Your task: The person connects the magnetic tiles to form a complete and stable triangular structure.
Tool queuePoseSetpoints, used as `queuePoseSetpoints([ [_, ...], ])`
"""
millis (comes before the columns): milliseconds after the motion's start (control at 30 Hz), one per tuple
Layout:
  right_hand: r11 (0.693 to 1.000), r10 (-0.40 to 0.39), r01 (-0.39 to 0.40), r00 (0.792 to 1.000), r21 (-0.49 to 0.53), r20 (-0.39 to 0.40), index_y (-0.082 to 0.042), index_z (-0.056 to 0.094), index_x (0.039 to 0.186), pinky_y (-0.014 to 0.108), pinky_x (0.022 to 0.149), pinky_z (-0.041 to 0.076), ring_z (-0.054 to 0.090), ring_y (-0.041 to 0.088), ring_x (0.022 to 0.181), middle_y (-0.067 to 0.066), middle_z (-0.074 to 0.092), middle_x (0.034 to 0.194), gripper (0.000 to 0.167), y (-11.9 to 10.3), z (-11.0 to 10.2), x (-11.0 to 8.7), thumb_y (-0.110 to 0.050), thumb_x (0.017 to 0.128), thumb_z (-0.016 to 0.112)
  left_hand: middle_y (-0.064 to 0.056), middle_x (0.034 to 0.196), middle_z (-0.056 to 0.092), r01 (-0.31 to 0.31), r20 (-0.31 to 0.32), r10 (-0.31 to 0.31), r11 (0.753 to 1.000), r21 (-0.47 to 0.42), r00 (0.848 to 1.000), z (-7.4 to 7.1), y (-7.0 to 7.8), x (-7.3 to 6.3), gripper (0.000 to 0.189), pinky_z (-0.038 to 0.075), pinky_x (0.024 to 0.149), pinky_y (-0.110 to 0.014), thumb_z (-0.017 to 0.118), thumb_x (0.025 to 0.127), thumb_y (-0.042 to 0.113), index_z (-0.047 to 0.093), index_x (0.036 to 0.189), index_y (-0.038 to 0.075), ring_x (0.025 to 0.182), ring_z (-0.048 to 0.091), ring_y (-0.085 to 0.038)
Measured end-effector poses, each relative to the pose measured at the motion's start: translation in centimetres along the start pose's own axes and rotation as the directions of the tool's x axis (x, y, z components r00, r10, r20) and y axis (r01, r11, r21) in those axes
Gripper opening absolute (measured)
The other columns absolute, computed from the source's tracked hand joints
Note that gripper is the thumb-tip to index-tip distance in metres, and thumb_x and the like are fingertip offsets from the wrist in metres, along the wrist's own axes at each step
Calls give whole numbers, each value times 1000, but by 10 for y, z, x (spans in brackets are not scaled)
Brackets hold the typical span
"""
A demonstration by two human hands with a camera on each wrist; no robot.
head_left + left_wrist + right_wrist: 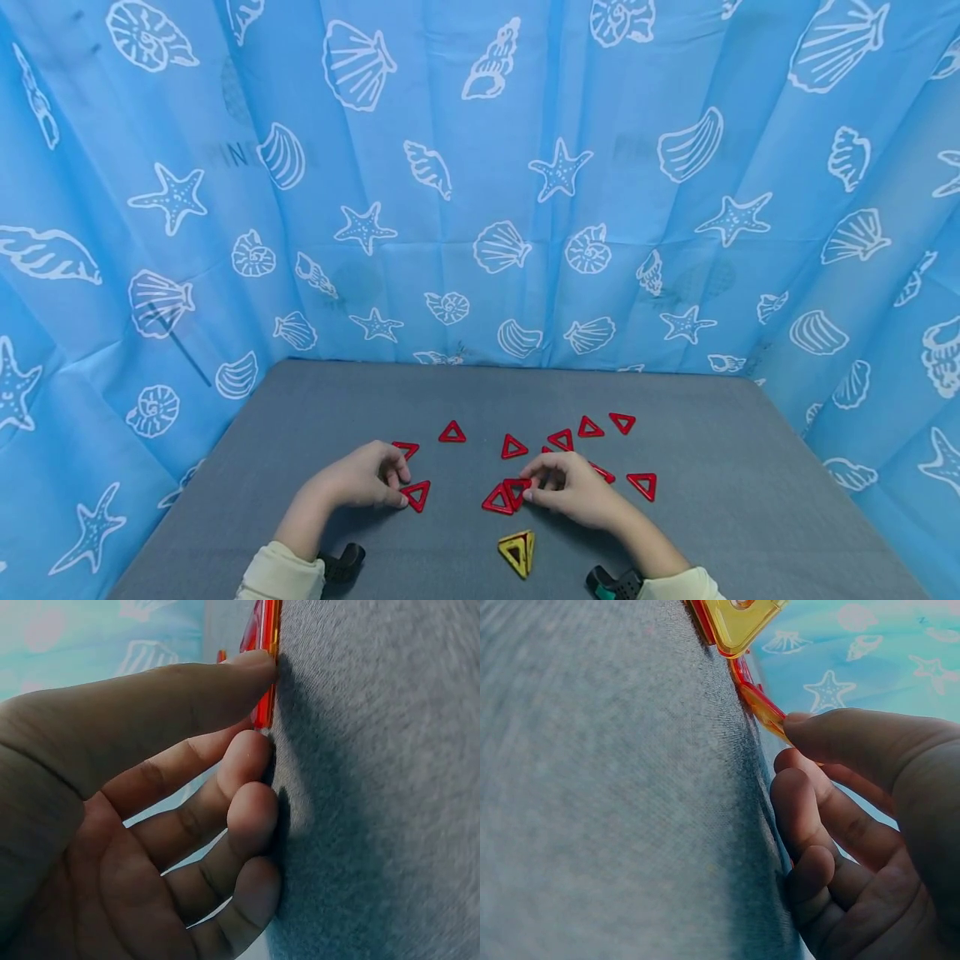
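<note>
My left hand (365,477) pinches a red triangular frame tile (425,495) at its near corner, thumb on one side and fingers on the other. In the left wrist view this red tile (262,712) lies low along the grey cloth. A second red tile (407,448) lies just beyond the fingers. My right hand (573,492) pinches another red triangular tile (514,487), which sits edge to edge with a flat red tile (497,500). The right wrist view shows the pinched tile (766,711) tilted up from the cloth, its far side hidden.
Nearer me, yellow triangular tiles (514,550) stand leaning together. Red triangles lie farther off, including one at the back (452,432), one in the middle (513,447) and one at right (642,485). A blue shell-print curtain (480,208) closes off the grey table (337,400).
</note>
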State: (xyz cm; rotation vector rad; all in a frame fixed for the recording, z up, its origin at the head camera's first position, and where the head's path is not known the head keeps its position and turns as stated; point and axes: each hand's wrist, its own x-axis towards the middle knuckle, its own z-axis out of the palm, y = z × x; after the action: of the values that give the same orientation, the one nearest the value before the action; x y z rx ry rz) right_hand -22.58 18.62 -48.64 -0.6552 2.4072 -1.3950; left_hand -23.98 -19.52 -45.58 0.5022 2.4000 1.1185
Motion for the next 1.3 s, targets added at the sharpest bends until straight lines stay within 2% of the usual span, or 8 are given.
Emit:
queuePoseSetpoints([
  [333,999,28,-28,1000,15,5,-6,74,117,25,60,53,61,9,67,6,69,96,22,1,0,0,-17,98,77,-7,84,64,5,-32,-4,1000,25,999,7,4,4,21,48,66,-34,86,82,-1,70,94,3,77,57,-19],
  [467,999,32,-32,999,20,7,-6,74,117,25,61,52,60,9,67,6,69,96,21,1,0,0,-17,98,77,-6,85,65,-6,-26,7,999,37,1000,9,2,5,17,49,66,-33,86,83,-1,71,91,4,79,59,-20],
  [633,1000,21,-22,1000,17,5,-6,74,116,25,61,52,60,8,67,6,69,96,21,1,0,-1,-17,99,76,-3,81,68,-45,-22,46,998,46,999,11,4,7,11,50,62,-33,84,87,1,74,87,6,73,60,-18],
  [733,1000,14,-14,1000,14,4,-6,74,117,25,61,52,60,8,67,6,70,96,21,1,0,-1,-17,99,76,-3,80,68,-54,-28,55,998,36,998,12,7,7,10,50,61,-33,83,88,2,73,89,5,71,60,-18],
  [867,1000,2,-2,1000,14,4,-6,75,117,25,61,52,59,7,67,6,70,96,21,1,-1,-1,-17,99,76,-4,82,67,-32,-36,33,999,22,999,12,8,8,15,51,63,-34,85,86,2,72,93,5,73,60,-19],
  [1100,1000,11,-12,1000,15,14,-6,75,117,25,62,53,60,8,68,5,69,97,22,1,0,1,-18,99,76,-3,81,67,-24,-51,26,998,55,998,15,8,8,14,50,65,-34,86,85,3,73,89,7,74,61,-19],
  [1300,1000,17,-18,1000,15,15,-7,75,117,26,62,53,61,9,68,5,69,97,21,0,0,1,-18,99,76,1,80,66,-56,-68,63,992,110,996,23,12,13,11,47,67,-33,84,88,5,74,89,9,74,59,-17],
])
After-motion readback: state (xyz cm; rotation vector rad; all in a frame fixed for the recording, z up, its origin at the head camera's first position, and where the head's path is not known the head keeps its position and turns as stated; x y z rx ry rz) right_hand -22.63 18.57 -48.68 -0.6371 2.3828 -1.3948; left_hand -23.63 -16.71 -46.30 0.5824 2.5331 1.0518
